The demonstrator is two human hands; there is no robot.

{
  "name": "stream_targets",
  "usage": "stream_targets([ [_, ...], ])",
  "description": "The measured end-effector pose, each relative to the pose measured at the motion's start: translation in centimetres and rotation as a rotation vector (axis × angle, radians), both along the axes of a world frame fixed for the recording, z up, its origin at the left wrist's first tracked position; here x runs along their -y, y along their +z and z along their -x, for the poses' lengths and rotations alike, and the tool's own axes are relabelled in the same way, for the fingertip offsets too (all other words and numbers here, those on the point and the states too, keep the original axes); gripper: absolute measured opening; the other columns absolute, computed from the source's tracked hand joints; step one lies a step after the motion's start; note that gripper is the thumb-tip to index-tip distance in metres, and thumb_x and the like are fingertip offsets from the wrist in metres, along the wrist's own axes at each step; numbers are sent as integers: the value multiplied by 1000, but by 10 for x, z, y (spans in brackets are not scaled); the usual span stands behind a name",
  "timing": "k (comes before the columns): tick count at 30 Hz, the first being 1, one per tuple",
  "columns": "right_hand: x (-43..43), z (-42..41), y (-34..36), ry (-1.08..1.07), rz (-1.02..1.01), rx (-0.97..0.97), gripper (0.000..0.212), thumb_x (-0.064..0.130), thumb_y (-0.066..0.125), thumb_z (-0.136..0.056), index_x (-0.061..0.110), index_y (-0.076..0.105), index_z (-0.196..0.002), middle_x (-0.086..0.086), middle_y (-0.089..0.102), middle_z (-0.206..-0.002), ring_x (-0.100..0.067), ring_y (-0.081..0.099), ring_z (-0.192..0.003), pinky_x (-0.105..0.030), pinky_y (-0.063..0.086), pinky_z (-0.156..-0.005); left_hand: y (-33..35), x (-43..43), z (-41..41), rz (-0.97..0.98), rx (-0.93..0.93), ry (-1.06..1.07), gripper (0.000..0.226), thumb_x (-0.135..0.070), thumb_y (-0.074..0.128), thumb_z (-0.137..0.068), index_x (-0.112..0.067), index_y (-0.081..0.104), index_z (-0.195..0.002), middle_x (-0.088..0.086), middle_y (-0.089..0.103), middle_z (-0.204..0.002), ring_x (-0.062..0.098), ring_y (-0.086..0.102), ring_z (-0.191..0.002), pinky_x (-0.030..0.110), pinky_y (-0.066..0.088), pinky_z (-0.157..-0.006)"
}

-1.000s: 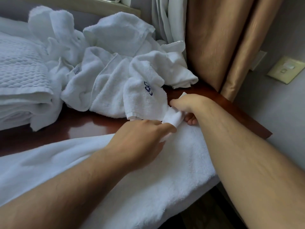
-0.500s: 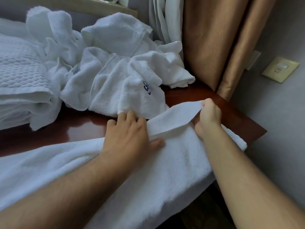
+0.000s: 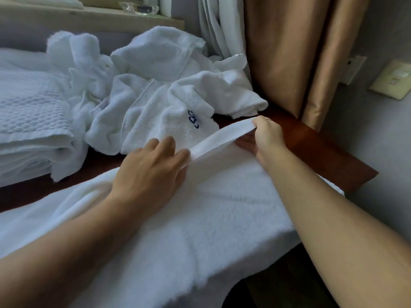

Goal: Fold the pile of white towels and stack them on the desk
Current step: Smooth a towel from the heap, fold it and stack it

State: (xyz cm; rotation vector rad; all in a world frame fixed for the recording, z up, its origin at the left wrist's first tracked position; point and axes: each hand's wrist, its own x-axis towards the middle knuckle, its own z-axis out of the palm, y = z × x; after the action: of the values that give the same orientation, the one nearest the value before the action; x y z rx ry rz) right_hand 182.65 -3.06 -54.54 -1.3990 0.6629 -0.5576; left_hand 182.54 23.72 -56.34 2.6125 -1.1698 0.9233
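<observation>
Terry towel (image 3: 211, 218): spread flat along the near edge of the desk (image 3: 311, 147), front side hanging over towards you. Its far hem (image 3: 218, 138) is lifted off the wood into a taut strip between your two hands.

Right hand (image 3: 269, 138): fingers curled around the hem's right end, gripping it and holding it just above the desk. This looks like the pulling end. The tension is probably there to draw the edge straight before it is laid over.

Left hand (image 3: 151, 172): palm down on the towel at the strip's other end, fingers extended and slightly spread, gripping nothing that I can see. It seems to work as the anchor, so the cloth does not slide while the right hand pulls. Whether the thumb catches the hem underneath, I cannot tell.

Judgement: you are early in this towel's fold, with the edge raised but not yet brought across.

Behind the hands, the pile of loose towels (image 3: 155, 90) is heaped at the back of the desk, one showing a blue monogram (image 3: 194, 118). It touches or nearly touches the raised hem, so mind that the fold does not drag it. To the left sits a folded stack (image 3: 31, 112) with a quilted top, presumably where this one will go.

To the right, a gold curtain (image 3: 289, 52) hangs at the desk's far corner, with a wall switch (image 3: 393, 80) beyond it.
</observation>
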Motion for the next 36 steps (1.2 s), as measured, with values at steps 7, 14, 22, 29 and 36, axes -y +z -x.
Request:
stream_targets([
  [7, 26, 39, -22, -121, 614, -176, 36, 23, 49, -93, 3, 40, -63, 7, 47, -48, -6, 43, -48, -23, 33, -47, 9, 5, 26, 102, 63, -37, 24, -38, 55, -103, -24, 74, -110, 8, 58, -91, 31, 53, -71, 36, 38, -54],
  [14, 25, 45, -21, -353, 499, -33, 37, 23, 47, -91, 14, 37, -57, 7, 40, -51, -1, 41, -46, -30, 32, -53, -3, 28, 78, 50, -180, -189, 39, -55, 36, -97, -32, 68, -103, -7, 64, -72, 18, 57, -52, 25, 33, -44],
  [22, 45, 71, -17, 57, 825, -248, 48, 34, 56, -98, 11, 38, -60, 5, 38, -47, -8, 37, -42, -29, 26, -49, -15, 28, 66, 97, -339, -145, 42, -73, 42, -85, -48, 62, -113, -14, 69, -88, 11, 64, -81, 26, 42, -59],
  [29, 49, 94, -22, -105, 873, -147, 45, 22, 54, -96, 8, 35, -59, -4, 31, -52, -16, 27, -49, -29, 20, -51, -11, 23, 61, 56, -165, -346, 23, -47, 55, -95, -36, 75, -96, -7, 58, -65, 20, 57, -56, 22, 31, -45],
  [36, 43, 101, -23, -258, 828, -81, 36, 20, 51, -82, 7, 36, -53, -6, 34, -48, -21, 28, -49, -31, 23, -52, -5, 20, 66, 51, -103, -448, 17, -37, 61, -97, -34, 77, -97, -6, 49, -63, 22, 50, -53, 23, 25, -47],
])
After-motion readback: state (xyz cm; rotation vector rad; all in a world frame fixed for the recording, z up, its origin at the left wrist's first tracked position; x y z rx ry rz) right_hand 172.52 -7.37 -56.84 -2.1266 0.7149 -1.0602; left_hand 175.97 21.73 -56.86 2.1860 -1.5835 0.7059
